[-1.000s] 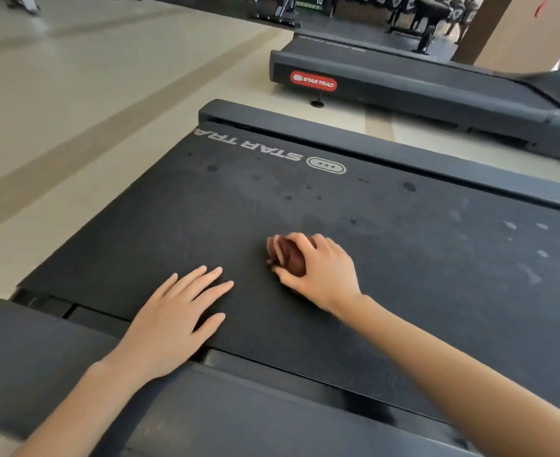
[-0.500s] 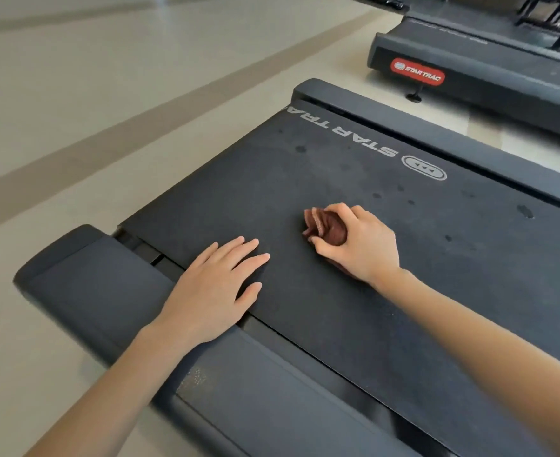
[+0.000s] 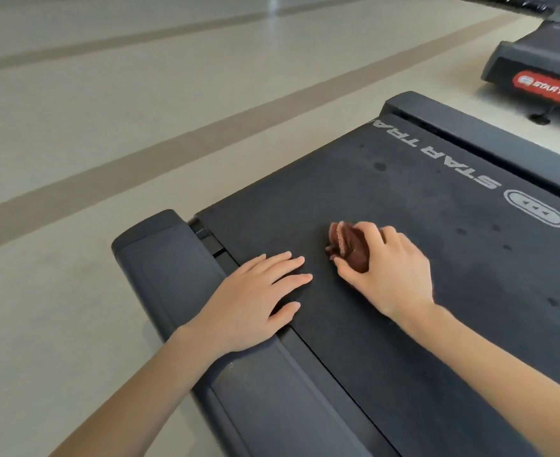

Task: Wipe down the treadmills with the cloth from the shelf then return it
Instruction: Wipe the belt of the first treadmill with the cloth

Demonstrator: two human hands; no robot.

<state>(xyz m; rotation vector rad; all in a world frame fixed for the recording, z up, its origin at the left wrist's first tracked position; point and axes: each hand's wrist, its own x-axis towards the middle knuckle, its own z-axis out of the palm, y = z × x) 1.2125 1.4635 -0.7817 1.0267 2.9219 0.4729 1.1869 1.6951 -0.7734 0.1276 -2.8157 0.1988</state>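
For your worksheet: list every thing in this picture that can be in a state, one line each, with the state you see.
cloth: bunched up, gripped, pressed onto the belt.
right hand: fingers curled round the cloth.
left hand: flat, fingers straight, resting across the belt edge and side rail.
treadmill belt: marked with dark spots.
second treadmill: apart across the floor, nobody touching it.

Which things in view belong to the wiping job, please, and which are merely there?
Job: crumpled dark red cloth, gripped by the right hand; black rubber treadmill belt beneath it; left hand, resting flat at the belt's edge; second dark grey treadmill with red oval badge, likely due a wipe.
Merely there: beige floor with brown stripes.
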